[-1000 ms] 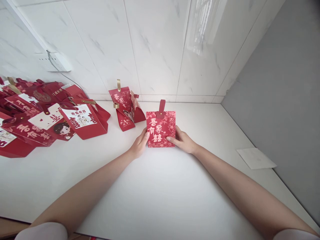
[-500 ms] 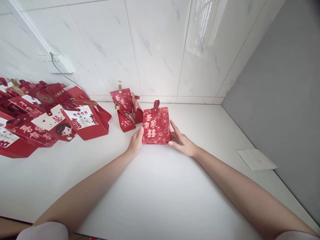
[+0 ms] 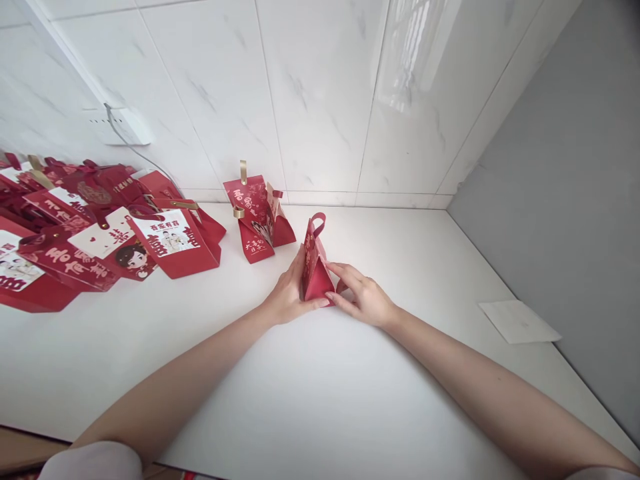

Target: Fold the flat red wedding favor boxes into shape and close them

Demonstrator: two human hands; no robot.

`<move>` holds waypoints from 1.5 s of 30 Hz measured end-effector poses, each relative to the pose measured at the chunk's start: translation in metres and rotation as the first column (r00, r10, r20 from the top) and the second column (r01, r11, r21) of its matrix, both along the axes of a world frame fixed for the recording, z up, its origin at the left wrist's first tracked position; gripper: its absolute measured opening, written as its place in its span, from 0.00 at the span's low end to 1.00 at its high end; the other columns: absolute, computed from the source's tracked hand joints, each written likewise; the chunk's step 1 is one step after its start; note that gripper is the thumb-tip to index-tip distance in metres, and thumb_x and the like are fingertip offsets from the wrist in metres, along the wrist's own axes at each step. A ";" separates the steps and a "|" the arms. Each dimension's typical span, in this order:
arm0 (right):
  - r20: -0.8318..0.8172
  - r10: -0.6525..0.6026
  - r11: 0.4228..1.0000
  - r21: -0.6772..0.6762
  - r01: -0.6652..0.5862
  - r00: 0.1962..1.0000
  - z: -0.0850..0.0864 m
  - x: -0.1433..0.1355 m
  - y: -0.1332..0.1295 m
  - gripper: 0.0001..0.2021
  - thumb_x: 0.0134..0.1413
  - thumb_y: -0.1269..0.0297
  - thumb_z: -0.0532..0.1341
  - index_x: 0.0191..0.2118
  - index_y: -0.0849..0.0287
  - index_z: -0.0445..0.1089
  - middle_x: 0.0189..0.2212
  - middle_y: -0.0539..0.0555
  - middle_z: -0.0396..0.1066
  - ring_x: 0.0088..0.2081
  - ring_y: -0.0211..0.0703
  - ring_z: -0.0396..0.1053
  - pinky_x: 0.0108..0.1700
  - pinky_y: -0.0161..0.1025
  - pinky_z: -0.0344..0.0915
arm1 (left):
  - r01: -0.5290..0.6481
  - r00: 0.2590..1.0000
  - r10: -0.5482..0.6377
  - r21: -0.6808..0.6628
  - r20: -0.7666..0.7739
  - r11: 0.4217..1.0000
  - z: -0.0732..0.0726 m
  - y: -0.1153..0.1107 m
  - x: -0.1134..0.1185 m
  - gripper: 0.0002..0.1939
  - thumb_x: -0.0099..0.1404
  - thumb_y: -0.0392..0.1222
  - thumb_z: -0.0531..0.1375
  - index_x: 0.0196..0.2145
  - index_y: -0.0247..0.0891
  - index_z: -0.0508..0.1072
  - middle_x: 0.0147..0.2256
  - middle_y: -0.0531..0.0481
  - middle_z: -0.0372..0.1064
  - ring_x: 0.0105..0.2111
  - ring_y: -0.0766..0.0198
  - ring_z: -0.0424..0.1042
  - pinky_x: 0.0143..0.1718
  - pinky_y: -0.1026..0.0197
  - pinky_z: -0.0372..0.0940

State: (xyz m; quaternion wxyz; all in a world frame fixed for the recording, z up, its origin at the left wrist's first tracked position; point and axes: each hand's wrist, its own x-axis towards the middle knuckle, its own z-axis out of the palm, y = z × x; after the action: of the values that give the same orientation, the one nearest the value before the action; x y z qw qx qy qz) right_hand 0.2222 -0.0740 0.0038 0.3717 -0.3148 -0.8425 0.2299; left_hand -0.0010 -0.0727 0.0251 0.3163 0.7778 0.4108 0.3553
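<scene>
A red gift box (image 3: pixel 319 283) with a dark red ribbon loop on top stands upright on the white table (image 3: pixel 320 393), its triangular side facing me. My left hand (image 3: pixel 290 293) grips its left side, fingers behind and thumb along the lower front. On the right, my right hand (image 3: pixel 363 293) holds the box by its other side, with fingertips on the sloping edge and near the base. Part of the base is hidden by my fingers.
Small red boxes (image 3: pixel 257 243) stand behind and left of my hands. A pile of red and white boxes (image 3: pixel 175 257) covers the far left. A white paper (image 3: pixel 519 321) lies at right. A tiled wall closes the back.
The box has turned from its broad printed face to its triangular side and come slightly nearer. My left hand has shifted right, its thumb now across the front.
</scene>
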 end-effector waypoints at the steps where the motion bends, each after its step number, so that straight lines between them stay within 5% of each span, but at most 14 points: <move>1: -0.041 -0.017 1.000 -0.015 0.016 0.999 0.001 0.000 0.000 0.28 0.65 0.53 0.56 0.67 0.43 0.51 0.61 0.56 0.61 0.40 0.44 0.75 0.47 0.46 0.75 | 0.011 1.000 -0.011 -0.022 0.008 1.000 0.000 0.002 -0.001 0.57 0.54 0.57 0.68 0.71 0.44 0.40 0.69 0.40 0.47 0.67 0.40 0.52 0.65 0.41 0.52; 3: -0.094 -0.042 0.998 -0.058 0.036 0.995 0.002 -0.001 0.000 0.29 0.64 0.52 0.57 0.67 0.44 0.52 0.64 0.57 0.57 0.51 0.49 0.71 0.53 0.49 0.72 | -0.001 1.000 0.002 -0.054 0.026 0.999 -0.002 0.005 -0.003 0.49 0.60 0.59 0.62 0.70 0.44 0.43 0.66 0.42 0.55 0.64 0.43 0.58 0.63 0.43 0.56; 6: -0.049 0.010 0.988 -0.154 -0.017 0.999 0.002 -0.002 0.003 0.37 0.61 0.48 0.60 0.70 0.45 0.44 0.71 0.56 0.44 0.67 0.57 0.53 0.64 0.58 0.60 | -0.085 0.988 0.103 -0.146 0.115 0.986 -0.009 0.008 -0.007 0.38 0.67 0.63 0.52 0.68 0.44 0.53 0.63 0.46 0.61 0.63 0.46 0.62 0.63 0.47 0.58; 9: -0.008 0.117 0.976 -0.186 -0.117 0.993 -0.001 -0.003 0.007 0.44 0.58 0.46 0.62 0.72 0.45 0.36 0.72 0.55 0.41 0.71 0.57 0.42 0.69 0.61 0.49 | -0.147 0.974 0.180 -0.215 0.140 0.965 -0.011 0.006 -0.008 0.34 0.69 0.64 0.47 0.67 0.47 0.56 0.65 0.50 0.59 0.64 0.48 0.60 0.63 0.47 0.58; 16: -0.126 0.089 0.963 -0.244 -0.117 0.988 0.001 -0.003 0.012 0.30 0.66 0.49 0.53 0.70 0.47 0.47 0.70 0.54 0.49 0.69 0.52 0.50 0.69 0.57 0.51 | 0.202 0.965 -0.176 -0.122 0.193 0.972 -0.008 0.011 -0.012 0.42 0.66 0.68 0.49 0.70 0.45 0.47 0.70 0.48 0.44 0.70 0.46 0.44 0.69 0.45 0.45; 22: -0.085 0.031 0.971 -0.232 -0.050 0.996 -0.002 0.001 0.016 0.27 0.66 0.48 0.54 0.66 0.47 0.52 0.68 0.54 0.53 0.67 0.53 0.53 0.67 0.56 0.56 | 0.206 0.967 -0.189 -0.091 0.169 0.974 -0.008 0.012 -0.010 0.43 0.65 0.70 0.49 0.70 0.46 0.47 0.70 0.47 0.42 0.70 0.44 0.44 0.69 0.44 0.43; 36: 0.148 0.007 0.999 -0.038 -0.002 0.989 -0.002 0.005 0.015 0.34 0.68 0.49 0.50 0.71 0.45 0.31 0.70 0.59 0.43 0.64 0.54 0.59 0.61 0.56 0.65 | 0.185 0.973 -0.163 -0.126 0.166 0.975 -0.015 0.012 -0.010 0.35 0.66 0.65 0.52 0.62 0.41 0.63 0.61 0.42 0.64 0.61 0.45 0.63 0.60 0.46 0.60; 41: 0.155 -0.010 0.998 -0.052 0.018 0.988 0.001 0.005 0.014 0.34 0.67 0.48 0.50 0.71 0.47 0.34 0.69 0.60 0.47 0.64 0.55 0.59 0.61 0.56 0.65 | 0.117 0.989 -0.109 -0.070 0.100 0.991 -0.018 0.013 -0.011 0.32 0.66 0.62 0.55 0.62 0.43 0.63 0.62 0.43 0.63 0.60 0.45 0.63 0.61 0.46 0.59; 45: 0.160 -0.016 0.996 -0.079 0.029 0.987 0.003 0.005 0.014 0.33 0.67 0.49 0.50 0.71 0.47 0.36 0.68 0.61 0.49 0.62 0.55 0.61 0.61 0.56 0.65 | 0.189 0.968 -0.173 -0.075 0.181 0.979 -0.015 0.013 -0.011 0.34 0.67 0.65 0.50 0.62 0.42 0.64 0.62 0.42 0.62 0.61 0.45 0.63 0.61 0.46 0.58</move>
State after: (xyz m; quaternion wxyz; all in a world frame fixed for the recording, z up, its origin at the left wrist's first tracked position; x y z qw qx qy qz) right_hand 0.2275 -0.0601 0.0064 0.2930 -0.3565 -0.8558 0.2337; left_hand -0.0122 -0.0597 0.0101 0.4173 0.7628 0.3250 0.3721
